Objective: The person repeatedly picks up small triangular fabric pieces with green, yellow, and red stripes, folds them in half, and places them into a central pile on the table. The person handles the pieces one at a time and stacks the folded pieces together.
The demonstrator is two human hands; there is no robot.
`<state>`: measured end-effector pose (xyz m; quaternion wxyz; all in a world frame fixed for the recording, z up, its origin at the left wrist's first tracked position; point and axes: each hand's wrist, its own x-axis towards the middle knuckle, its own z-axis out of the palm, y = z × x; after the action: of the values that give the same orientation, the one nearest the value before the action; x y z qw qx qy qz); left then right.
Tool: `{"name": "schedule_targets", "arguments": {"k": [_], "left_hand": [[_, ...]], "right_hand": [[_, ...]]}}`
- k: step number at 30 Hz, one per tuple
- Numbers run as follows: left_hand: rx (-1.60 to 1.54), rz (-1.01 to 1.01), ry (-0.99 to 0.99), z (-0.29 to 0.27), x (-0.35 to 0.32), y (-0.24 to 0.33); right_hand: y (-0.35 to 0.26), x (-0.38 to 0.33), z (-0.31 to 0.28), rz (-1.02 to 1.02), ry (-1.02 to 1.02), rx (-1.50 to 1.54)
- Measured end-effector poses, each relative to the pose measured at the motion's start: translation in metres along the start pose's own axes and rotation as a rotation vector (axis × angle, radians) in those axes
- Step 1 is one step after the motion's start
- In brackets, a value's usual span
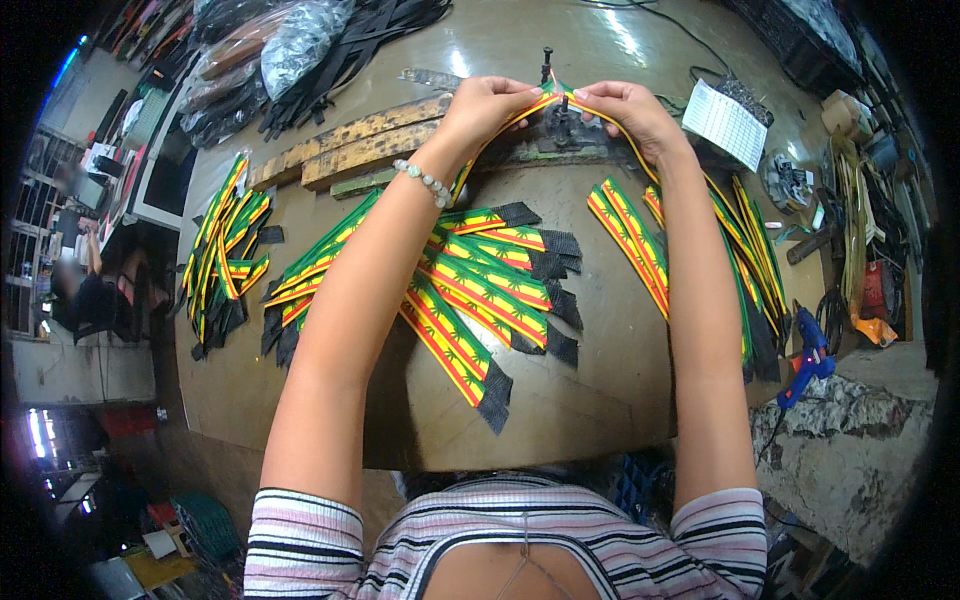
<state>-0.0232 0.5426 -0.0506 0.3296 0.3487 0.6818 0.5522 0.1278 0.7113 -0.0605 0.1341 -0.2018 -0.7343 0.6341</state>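
Both hands meet at the far middle of the table, holding one green, yellow and red printed strap [545,103]. My left hand [492,106], with a beaded bracelet at its wrist, pinches it on the left. From the other side my right hand [630,110] grips it between thumb and fingers. Lengths of the strap hang down beside each wrist. Just under the fingertips stands a dark metal fixture [563,128], with an upright bolt [547,65] behind. Between my forearms lies a fanned pile of similar straps [490,290] with black ends.
More straps [225,250] are heaped at the left, others [630,240] at the right. Yellow-black wooden bars [350,152] lie left of the fixture. Plastic bags [305,50], a white sheet [725,122] and a blue glue gun [808,358] are around. Another person [88,250] sits far left.
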Motion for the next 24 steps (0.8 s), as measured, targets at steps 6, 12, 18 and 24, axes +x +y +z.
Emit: {"name": "schedule_targets", "arguments": {"k": [6, 12, 18, 24], "left_hand": [[0.261, 0.362, 0.191, -0.027, -0.064, 0.096], [0.492, 0.705, 0.576, -0.059, -0.276, 0.102], [0.692, -0.120, 0.389, -0.029, -0.375, -0.021], [0.668, 0.074, 0.459, -0.031, -0.390, -0.054]], "right_hand": [[-0.104, -0.053, 0.031, -0.502, 0.516, -0.093], [-0.138, -0.182, 0.118, -1.061, 0.341, -0.467], [-0.067, -0.246, 0.204, -0.393, -0.206, -0.542], [-0.018, -0.272, 0.256, -0.261, -0.114, -0.437]]}}
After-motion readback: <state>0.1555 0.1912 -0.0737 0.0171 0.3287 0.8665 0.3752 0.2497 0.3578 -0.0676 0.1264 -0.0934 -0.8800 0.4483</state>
